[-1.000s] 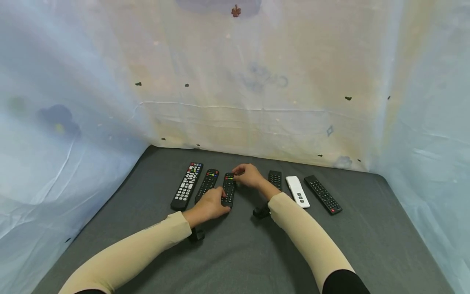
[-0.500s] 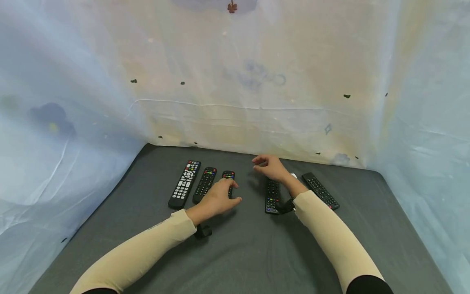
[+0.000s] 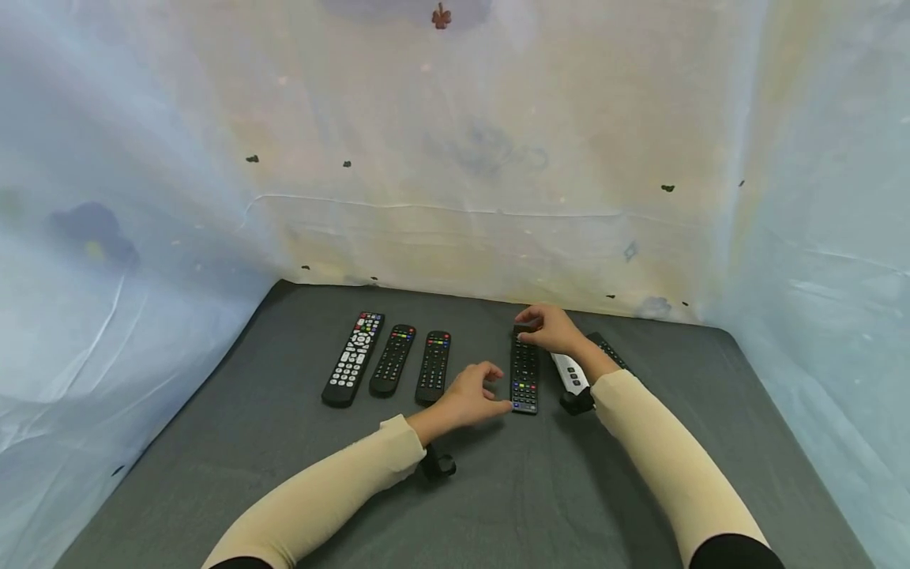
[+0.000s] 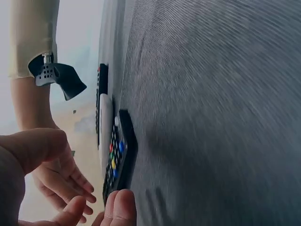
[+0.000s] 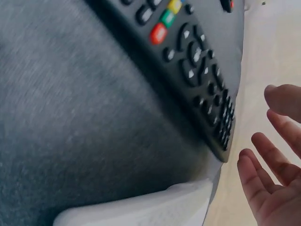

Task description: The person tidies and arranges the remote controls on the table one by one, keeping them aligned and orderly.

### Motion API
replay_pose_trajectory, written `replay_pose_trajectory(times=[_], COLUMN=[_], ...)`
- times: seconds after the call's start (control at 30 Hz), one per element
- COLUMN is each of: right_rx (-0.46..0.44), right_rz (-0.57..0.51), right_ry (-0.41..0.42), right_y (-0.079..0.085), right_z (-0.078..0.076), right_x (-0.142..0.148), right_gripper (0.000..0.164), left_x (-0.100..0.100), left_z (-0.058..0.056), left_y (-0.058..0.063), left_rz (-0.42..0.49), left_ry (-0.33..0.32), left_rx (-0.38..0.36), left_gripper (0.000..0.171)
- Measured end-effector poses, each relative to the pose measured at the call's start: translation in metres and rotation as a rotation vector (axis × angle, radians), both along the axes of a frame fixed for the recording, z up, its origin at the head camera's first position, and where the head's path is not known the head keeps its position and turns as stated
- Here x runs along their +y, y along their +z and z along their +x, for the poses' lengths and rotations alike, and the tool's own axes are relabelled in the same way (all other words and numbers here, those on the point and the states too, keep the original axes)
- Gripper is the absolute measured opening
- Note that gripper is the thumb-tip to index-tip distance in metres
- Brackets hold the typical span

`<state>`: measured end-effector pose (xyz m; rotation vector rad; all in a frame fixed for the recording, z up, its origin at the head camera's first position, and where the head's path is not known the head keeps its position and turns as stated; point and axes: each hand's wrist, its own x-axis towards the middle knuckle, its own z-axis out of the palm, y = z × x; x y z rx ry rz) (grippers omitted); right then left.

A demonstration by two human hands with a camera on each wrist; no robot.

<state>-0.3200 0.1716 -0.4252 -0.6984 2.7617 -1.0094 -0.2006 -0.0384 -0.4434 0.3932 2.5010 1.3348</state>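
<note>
A black remote control (image 3: 524, 375) with coloured buttons lies lengthwise on the grey cloth between my two hands. My left hand (image 3: 471, 397) is at its near left side, thumb and fingers spread apart, the thumb tip right at its near end. Over its far end hovers my right hand (image 3: 553, 330), fingers loosely bent and holding nothing. In the right wrist view the fingers (image 5: 258, 188) stand apart beyond the far end of the remote. A white remote (image 3: 571, 373) lies just right of it, partly hidden by my right wrist.
Three black remotes lie side by side to the left: a large one with white buttons (image 3: 353, 359), a slimmer one (image 3: 393, 361) and another (image 3: 433, 367). A further black remote (image 3: 607, 349) shows partly behind the right forearm. A patterned cloth curtain (image 3: 441, 237) borders the table's far edge.
Both hands have left the third remote from the left and moved right. They are now around the fourth remote, left hand at its near end, right hand at its far end.
</note>
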Motion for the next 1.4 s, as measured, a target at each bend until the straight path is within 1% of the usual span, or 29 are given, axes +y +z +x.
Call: replay_pose_trajectory(times=[0.2, 0.33, 0.47, 0.7, 0.93, 1.07, 1.2, 1.33, 1.4], right_rx=[-0.016, -0.009, -0.018, -0.028, -0.063, -0.072, -0.078, -0.075, -0.075], right_rz=[0.060, 0.116, 0.135, 0.145, 0.164, 0.171, 0.176, 0.172, 0.166], right_ry=[-0.061, -0.059, -0.059, -0.060, -0.073, -0.065, -0.062, -0.052, -0.050], right_y=[-0.003, -0.008, -0.012, -0.015, -0.014, -0.013, -0.013, -0.014, -0.014], right_z=[-0.002, -0.004, -0.003, -0.004, -0.006, -0.007, -0.009, -0.011, -0.011], right_x=[0.004, 0.006, 0.008, 0.007, 0.007, 0.007, 0.007, 0.008, 0.008], right_gripper=[0.035, 0.038, 0.040, 0.041, 0.041, 0.041, 0.041, 0.040, 0.040], left_x=[0.016, 0.023, 0.028, 0.031, 0.033, 0.034, 0.034, 0.034, 0.034], left_z=[-0.008, -0.010, -0.010, -0.009, -0.010, -0.012, -0.015, -0.017, -0.018], left_y=[-0.008, -0.012, -0.014, -0.013, -0.015, -0.016, -0.019, -0.022, -0.023], left_rz=[0.029, 0.017, -0.010, -0.029, -0.030, -0.058, -0.080, -0.045, -0.014], left_ry=[0.029, 0.034, 0.033, 0.039, 0.027, 0.047, 0.064, 0.060, 0.059], left_rx=[-0.039, -0.047, -0.053, -0.053, -0.042, -0.006, 0.020, 0.013, 0.003], left_gripper=[0.051, 0.053, 0.055, 0.056, 0.055, 0.052, 0.049, 0.049, 0.049])
